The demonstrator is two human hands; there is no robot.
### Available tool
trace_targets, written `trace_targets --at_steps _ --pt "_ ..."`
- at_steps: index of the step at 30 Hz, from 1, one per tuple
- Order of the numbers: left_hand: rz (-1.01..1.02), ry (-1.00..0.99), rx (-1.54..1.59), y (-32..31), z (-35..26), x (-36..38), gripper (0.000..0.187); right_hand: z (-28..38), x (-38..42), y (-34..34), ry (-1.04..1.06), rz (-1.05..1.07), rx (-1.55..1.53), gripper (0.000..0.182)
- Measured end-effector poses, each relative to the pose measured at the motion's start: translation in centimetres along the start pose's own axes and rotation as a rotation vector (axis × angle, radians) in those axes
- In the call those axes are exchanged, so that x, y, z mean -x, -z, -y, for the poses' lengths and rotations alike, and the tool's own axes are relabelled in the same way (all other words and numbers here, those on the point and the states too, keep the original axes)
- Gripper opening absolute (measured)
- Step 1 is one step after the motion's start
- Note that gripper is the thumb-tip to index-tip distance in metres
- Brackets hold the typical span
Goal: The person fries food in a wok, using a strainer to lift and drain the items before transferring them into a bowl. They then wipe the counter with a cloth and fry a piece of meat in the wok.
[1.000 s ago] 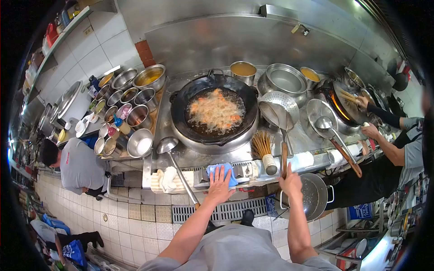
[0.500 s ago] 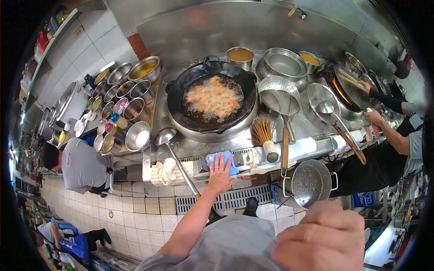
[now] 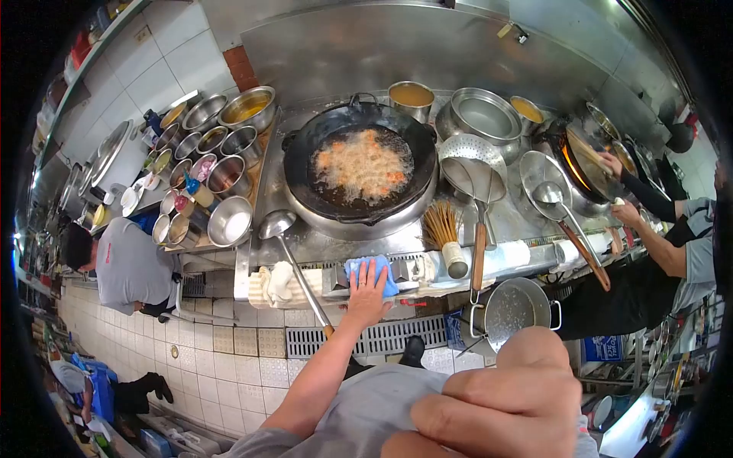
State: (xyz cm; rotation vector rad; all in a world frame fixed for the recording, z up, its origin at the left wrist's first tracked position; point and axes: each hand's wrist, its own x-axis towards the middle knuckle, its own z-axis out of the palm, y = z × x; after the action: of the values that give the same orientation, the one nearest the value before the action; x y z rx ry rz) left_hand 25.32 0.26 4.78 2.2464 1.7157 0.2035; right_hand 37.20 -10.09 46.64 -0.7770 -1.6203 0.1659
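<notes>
My left hand (image 3: pixel 368 294) lies with its fingers stretched out on a folded blue cloth (image 3: pixel 385 278) at the stove's front edge. Close to the camera, my right hand (image 3: pixel 500 397) is curled closed; its palm is hidden, so anything inside cannot be made out. Beyond the cloth, a black wok (image 3: pixel 301 156) holds bubbling oil with orange-brown pieces of food (image 3: pixel 365 164) in it. A long-handled ladle (image 3: pixel 276 224) rests left of my left hand. To its right are a bamboo brush (image 3: pixel 444 229) and a perforated strainer (image 3: pixel 473 149) over a pot.
Metal bowls and sauce containers (image 3: pixel 229 177) crowd the left counter. A wire skimmer (image 3: pixel 544 172) with a ladle on it lies at the right. A two-handled pot (image 3: pixel 519 309) stands below the front edge. At the far right, another person's hands (image 3: pixel 628 214) work at a second wok.
My right hand has shifted left and a little lower in view, still curled. My left hand stays on the blue cloth. The view has turned slightly, and the oil keeps bubbling.
</notes>
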Motion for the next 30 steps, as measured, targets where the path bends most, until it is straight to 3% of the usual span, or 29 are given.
trace_targets --at_steps 4,9,12,13,15,20,22,25,27,29,30 --pt "0.027 -0.002 0.003 0.4 0.0 0.0 0.093 -1.4 0.0 1.3 0.052 0.192 -0.030 0.019" --pt "0.008 -0.016 -0.011 0.1 0.3 0.2 0.091 -0.4 0.2 3.1 -0.059 0.216 -0.072 0.021" --pt "-0.001 -0.025 -0.007 0.2 0.3 0.1 0.092 0.1 0.2 1.9 0.067 0.288 0.159 0.020" --pt "-0.005 -0.017 -0.013 0.3 0.4 0.0 0.093 1.2 0.8 -0.1 -0.089 0.072 0.147 0.018" --pt "0.004 -0.039 -0.006 0.0 -0.2 0.0 0.094 0.9 1.3 -1.0 -0.246 -0.154 0.167 0.017" --pt "-0.019 -0.023 0.012 0.1 -0.1 0.1 0.096 -6.6 1.0 1.2 0.368 0.527 -0.230 0.032" --pt "0.031 0.010 0.010 0.3 -0.1 -0.1 0.095 -10.3 3.0 1.5 0.340 0.575 -0.184 0.036" --pt "0.063 0.007 -0.009 0.3 0.2 -0.1 0.097 -17.2 7.9 2.3 -0.077 0.326 0.099 0.038" --pt "0.078 0.022 -0.006 0.7 0.1 0.1 0.096 -23.0 11.7 2.5 -0.585 0.183 0.223 0.041" --pt "0.100 0.026 -0.012 1.1 -0.2 0.0 0.097 -30.7 18.0 4.2 -0.616 0.158 0.480 0.024" --pt "0.092 0.026 -0.011 1.2 -0.2 -0.1 0.097 -33.3 21.0 4.6 -0.608 0.158 0.480 0.024"
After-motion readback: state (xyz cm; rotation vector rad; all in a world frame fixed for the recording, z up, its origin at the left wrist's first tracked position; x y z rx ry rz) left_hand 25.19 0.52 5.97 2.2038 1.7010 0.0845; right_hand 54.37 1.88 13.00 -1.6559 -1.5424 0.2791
